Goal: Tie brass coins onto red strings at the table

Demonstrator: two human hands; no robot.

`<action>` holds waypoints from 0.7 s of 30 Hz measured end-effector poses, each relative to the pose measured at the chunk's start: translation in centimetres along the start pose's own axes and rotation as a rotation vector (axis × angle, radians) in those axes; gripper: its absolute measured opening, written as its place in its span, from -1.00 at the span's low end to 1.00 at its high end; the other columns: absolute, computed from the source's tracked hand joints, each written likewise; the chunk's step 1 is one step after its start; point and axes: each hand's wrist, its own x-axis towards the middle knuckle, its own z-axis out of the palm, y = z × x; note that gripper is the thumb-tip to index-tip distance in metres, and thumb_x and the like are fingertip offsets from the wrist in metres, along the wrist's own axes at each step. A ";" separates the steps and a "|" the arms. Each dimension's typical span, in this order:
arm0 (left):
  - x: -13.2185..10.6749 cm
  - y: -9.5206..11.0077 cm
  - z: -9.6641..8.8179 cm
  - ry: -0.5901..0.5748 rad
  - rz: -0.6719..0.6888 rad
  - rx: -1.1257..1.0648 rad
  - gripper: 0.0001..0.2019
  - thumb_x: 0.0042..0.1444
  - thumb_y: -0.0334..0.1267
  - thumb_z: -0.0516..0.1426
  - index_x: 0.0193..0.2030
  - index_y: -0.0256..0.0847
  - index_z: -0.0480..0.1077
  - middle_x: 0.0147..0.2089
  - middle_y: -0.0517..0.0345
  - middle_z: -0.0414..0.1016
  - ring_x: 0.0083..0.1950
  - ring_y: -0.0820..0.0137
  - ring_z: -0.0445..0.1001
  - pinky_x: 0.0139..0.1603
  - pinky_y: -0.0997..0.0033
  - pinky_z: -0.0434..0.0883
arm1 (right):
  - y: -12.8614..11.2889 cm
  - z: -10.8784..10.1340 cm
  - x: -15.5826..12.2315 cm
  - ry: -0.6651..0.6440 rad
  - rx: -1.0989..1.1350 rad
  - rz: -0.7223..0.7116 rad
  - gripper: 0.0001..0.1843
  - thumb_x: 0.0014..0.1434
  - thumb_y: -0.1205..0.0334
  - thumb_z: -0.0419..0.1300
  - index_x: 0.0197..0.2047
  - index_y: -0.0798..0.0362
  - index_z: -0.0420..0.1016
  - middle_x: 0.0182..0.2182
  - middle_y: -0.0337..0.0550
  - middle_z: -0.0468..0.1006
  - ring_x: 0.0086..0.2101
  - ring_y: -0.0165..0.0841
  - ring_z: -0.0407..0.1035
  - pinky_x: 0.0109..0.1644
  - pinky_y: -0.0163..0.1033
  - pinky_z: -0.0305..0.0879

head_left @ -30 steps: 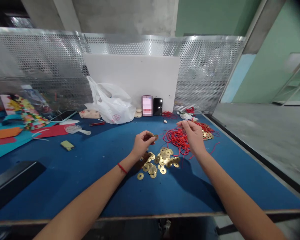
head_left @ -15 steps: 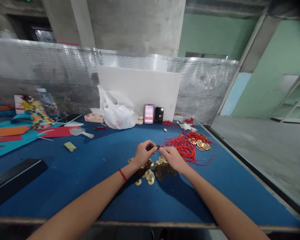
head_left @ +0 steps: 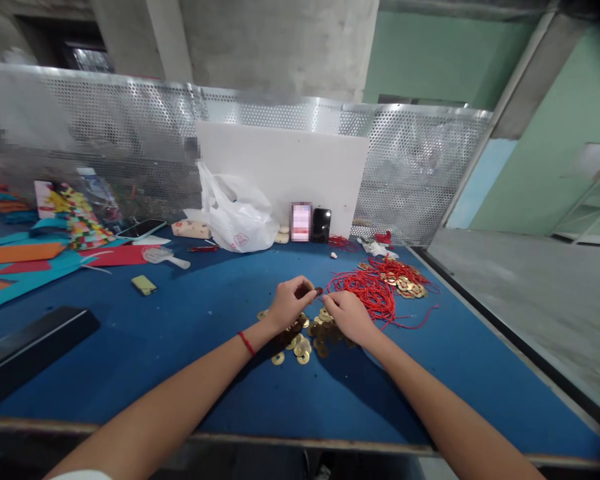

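My left hand (head_left: 290, 305), with a red string around its wrist, pinches a small dark brown round piece (head_left: 319, 291) between thumb and fingers. My right hand (head_left: 347, 317) lies close beside it, fingertips reaching toward that piece. Whether those fingers hold a thread is too fine to tell. Below both hands lies a heap of brass coins with square holes (head_left: 304, 348), partly hidden by my hands. To the right is a tangle of thin red cord (head_left: 367, 295), and beyond it more brass coins (head_left: 405, 287) lie among red cords.
The work surface is a blue-covered table (head_left: 230, 393) with a front edge near me. At the back stand a white plastic bag (head_left: 237, 225), several phones and a white board (head_left: 280, 167) before a perforated metal panel (head_left: 420, 173). Coloured paper (head_left: 23, 252) and a black bar (head_left: 33, 347) lie left.
My right hand has moved left from above the red cord to beside my left hand, and both now meet above the coins. The camera view has shifted slightly.
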 end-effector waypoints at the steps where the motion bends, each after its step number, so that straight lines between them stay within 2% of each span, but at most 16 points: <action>1: -0.1 0.1 0.0 -0.008 0.004 0.009 -0.86 0.06 -0.22 0.16 -0.42 -0.24 0.39 -0.49 0.19 0.45 -0.44 0.44 0.39 -0.38 0.46 0.32 | 0.0 -0.1 0.0 0.002 -0.005 0.004 -0.58 0.26 0.16 -0.07 -0.62 0.07 0.17 -0.66 -0.30 0.18 -0.56 -0.48 0.05 -0.44 -0.30 -0.19; 12: -0.3 0.3 0.1 -0.012 0.030 0.041 -0.87 0.08 -0.24 0.16 -0.42 -0.24 0.39 -0.46 0.19 0.46 -0.43 0.46 0.38 -0.37 0.47 0.31 | -0.6 -0.3 -0.4 -0.017 -0.090 0.033 -0.58 0.22 0.18 -0.04 -0.65 0.07 0.19 -0.69 -0.28 0.20 -0.59 -0.48 0.03 -0.46 -0.29 -0.21; 21: -0.5 0.9 -0.1 -0.051 0.059 0.063 -0.85 0.10 -0.23 0.14 -0.42 -0.24 0.38 -0.47 0.21 0.43 -0.44 0.47 0.36 -0.37 0.48 0.29 | -0.6 -0.4 -0.5 -0.013 -0.139 0.002 -0.55 0.28 0.13 -0.04 -0.61 0.07 0.32 -0.64 -0.23 0.37 -0.58 -0.47 0.12 -0.45 -0.29 -0.19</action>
